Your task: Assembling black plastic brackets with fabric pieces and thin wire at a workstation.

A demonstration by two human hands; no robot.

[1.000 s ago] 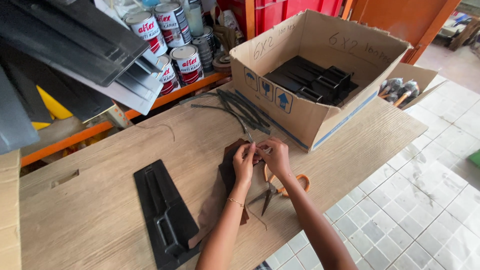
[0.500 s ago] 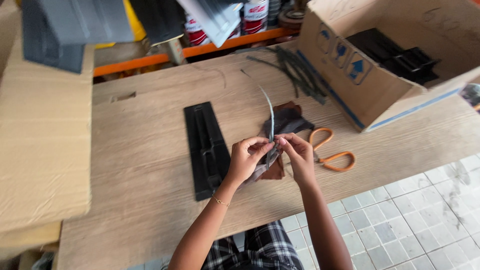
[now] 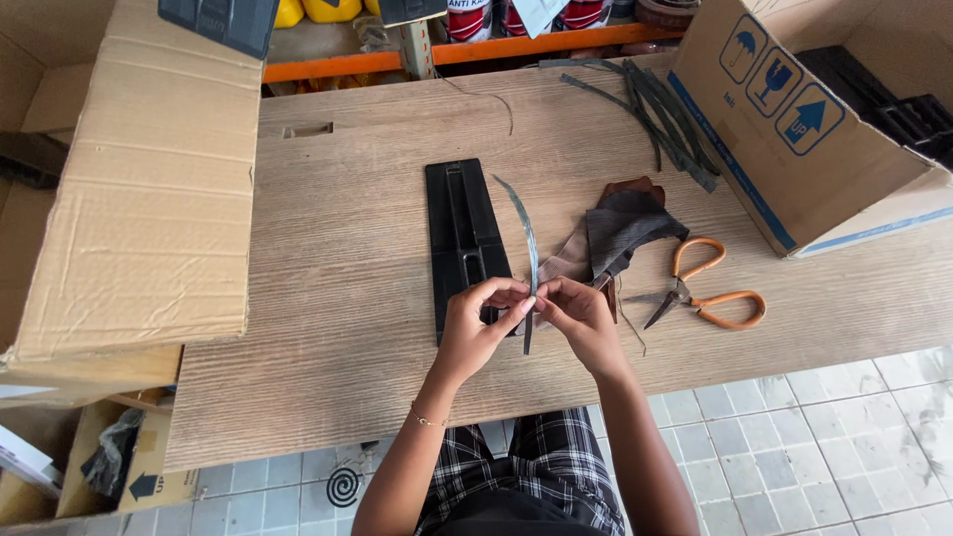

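The view has swung left since the earlier frame, bringing a cardboard sheet (image 3: 149, 189) into sight. At the wooden table (image 3: 328, 357), left hand (image 3: 476, 323) and right hand (image 3: 576, 318) pinch a thin dark strip (image 3: 526, 233), arcing above a black tray (image 3: 462, 233). Rightward lie leather scraps (image 3: 620, 228), scissors (image 3: 710, 288), loose strips (image 3: 655, 99), an open box (image 3: 794, 129).

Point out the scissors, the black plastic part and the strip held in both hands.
scissors (image 3: 717, 296): head view, on the orange handle.
black plastic part (image 3: 459, 213): head view, upper half.
strip (image 3: 526, 223): head view, curved middle.
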